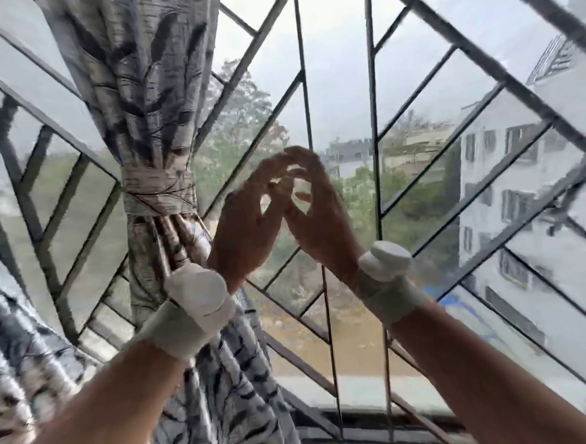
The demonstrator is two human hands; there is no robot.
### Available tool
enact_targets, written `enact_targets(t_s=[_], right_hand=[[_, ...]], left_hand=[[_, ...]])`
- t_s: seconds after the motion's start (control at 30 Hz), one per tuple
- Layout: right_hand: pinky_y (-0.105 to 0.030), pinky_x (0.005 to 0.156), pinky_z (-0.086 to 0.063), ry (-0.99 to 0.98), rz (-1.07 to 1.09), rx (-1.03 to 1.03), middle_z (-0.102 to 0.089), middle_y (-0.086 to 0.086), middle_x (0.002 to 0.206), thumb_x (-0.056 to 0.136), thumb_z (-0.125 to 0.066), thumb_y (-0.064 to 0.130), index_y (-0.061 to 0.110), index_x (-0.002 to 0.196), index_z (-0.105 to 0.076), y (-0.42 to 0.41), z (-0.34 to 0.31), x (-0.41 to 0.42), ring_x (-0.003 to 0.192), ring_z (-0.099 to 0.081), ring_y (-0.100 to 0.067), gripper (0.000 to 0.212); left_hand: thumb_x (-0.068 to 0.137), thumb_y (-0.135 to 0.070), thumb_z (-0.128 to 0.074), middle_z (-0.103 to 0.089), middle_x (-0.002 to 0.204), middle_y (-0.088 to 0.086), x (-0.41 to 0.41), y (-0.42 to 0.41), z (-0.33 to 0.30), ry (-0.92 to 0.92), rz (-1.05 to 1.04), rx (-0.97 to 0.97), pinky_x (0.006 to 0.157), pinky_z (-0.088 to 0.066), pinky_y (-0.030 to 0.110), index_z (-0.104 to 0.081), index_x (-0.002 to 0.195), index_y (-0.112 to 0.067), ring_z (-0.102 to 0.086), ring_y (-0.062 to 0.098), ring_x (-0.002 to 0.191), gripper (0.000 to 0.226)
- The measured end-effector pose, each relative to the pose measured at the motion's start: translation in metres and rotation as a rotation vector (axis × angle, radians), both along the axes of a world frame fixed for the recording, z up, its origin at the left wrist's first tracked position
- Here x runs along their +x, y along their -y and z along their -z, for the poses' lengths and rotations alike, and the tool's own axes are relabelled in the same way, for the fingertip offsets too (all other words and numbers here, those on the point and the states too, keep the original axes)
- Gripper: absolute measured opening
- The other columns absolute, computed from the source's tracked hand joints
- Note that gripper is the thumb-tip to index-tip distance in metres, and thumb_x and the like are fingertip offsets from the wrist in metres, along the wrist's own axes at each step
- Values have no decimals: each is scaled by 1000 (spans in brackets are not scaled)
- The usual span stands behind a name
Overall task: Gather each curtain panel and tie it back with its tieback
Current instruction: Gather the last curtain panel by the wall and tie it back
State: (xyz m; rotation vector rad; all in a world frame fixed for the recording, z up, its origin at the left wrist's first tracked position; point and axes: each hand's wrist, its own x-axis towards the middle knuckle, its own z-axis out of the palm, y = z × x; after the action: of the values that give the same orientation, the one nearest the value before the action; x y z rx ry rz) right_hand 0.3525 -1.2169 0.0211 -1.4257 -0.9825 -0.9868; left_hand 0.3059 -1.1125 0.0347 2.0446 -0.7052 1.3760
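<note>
Daylight fills a window (338, 81) crossed by a grille (264, 113) of slanted dark bars, with trees and pale buildings (507, 160) beyond the glass. At the lower edge runs the sill (366, 426).

On the left hangs a leaf-patterned curtain (145, 76), gathered into a narrow waist and bound there by a tieback (156, 192) of the same cloth, wrapped round it several turns. Below the tie the cloth flares out and falls past the left forearm. At the far right edge a dark strip may be a second panel, too blurred to be sure.

Both hands are raised in front of the grille, just right of the bound panel. The left hand (247, 224) and right hand (318, 216) meet at the fingertips, fingers (274, 168) loosely bent and spread; motion blur hides whether they pinch anything, and I cannot tell. Each wrist carries a white strap with a pale block on it (200, 296).

The left panel looks done, so the work probably lies to the right. To do it well, sweep the cloth into even folds, hold the bundle firmly with one hand, and wrap the tie snugly at matching height.
</note>
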Motion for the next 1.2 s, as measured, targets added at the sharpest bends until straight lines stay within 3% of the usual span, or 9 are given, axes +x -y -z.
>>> enact_targets(t_s=[0.13,0.3,0.47,0.63,0.8,0.9,0.97,1.07,1.2], right_hand=[[-32,91,-51,15,141,11,-63,-16,116,85,-57,-3,-6,125,-48,56,-4,-27,106,-60,-17,42],[-7,86,-39,-29,381,-33,-62,-17,119,84,-61,0,-7,128,-48,137,11,-53,103,-57,-11,46],[-10,91,-36,18,626,-86,-61,-22,118,83,-60,4,-9,128,-47,221,11,-85,107,-59,-28,49],[-44,96,-44,223,887,-100,-60,-20,118,84,-61,9,-6,122,-56,296,-4,-126,111,-55,-33,41],[-50,108,-27,264,1226,-82,-33,-16,151,72,-64,9,14,133,-53,358,-10,-162,141,-28,-31,63],[-55,110,-29,117,1092,10,-19,-17,157,74,-63,6,9,148,-29,412,-5,-156,146,-19,-29,81],[-47,102,-44,-51,788,19,-38,-11,150,82,-58,2,11,151,-17,436,2,-143,135,-42,-25,81],[-7,59,-43,-106,710,-118,-63,0,80,81,-48,-8,7,141,-40,441,13,-129,64,-58,-3,62],[-19,56,-38,-105,591,-290,-61,-8,71,80,-44,-11,1,112,-60,437,18,-123,60,-57,-17,38]], left_hand=[[97,-21,-46,-61,106,-34,2,51,3,-42,242,-83,90,-40,7,-59,120,-18,-54,-16,102,26],[94,-25,-43,-63,110,-29,-1,131,20,-83,543,-139,96,-40,16,-61,114,-18,-55,-5,110,27],[97,-20,-43,-64,112,-9,-18,221,25,-163,782,-204,92,-48,40,-57,119,-12,-58,3,107,28],[96,-24,-38,-64,102,-14,-43,302,8,-113,846,-198,84,-47,29,-55,115,-23,-59,5,96,25],[95,-30,-43,-61,112,-21,-54,366,2,-115,667,-121,88,-43,11,-55,119,-32,-55,-17,100,27],[89,-48,-46,-61,121,-17,-52,403,-1,-196,554,-87,85,-39,1,-59,119,-33,-52,-25,97,36],[82,-59,-45,-63,120,-14,-54,422,0,-279,585,-143,91,-45,15,-58,117,-35,-55,-16,102,45],[77,-61,-55,-63,115,-14,-64,441,-5,-449,660,-222,91,-49,31,-51,119,-35,-59,-6,105,49],[64,-64,-68,-70,98,-5,-55,451,-23,-491,364,-312,78,-54,40,-54,116,-30,-67,19,92,64]])
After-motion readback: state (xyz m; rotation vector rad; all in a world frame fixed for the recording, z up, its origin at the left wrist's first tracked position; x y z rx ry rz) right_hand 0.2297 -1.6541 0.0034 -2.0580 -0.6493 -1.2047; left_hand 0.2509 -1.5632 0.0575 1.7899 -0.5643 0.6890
